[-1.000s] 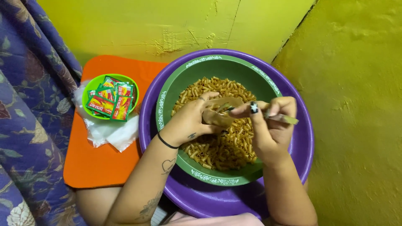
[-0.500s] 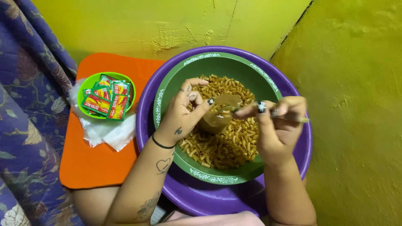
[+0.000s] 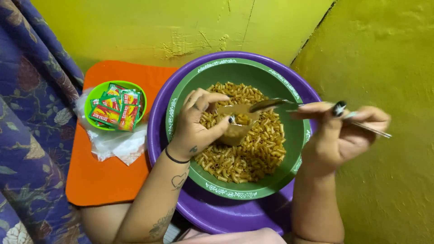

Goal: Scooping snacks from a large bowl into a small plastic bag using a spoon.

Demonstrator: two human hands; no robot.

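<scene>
while the left hand (image 3: pixel 194 129) pinches a small open bag (image 3: pixel 235 124) over the macaroni (image 3: pixel 253 153), the right hand (image 3: pixel 343 135) grips a spoon (image 3: pixel 289 105), its bowl just right of the bag's mouth.

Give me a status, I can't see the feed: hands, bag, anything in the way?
Left hand holds small clear bag open over macaroni in green bowl. Right hand grips spoon, tip near bag mouth. Nothing in the way.
</scene>
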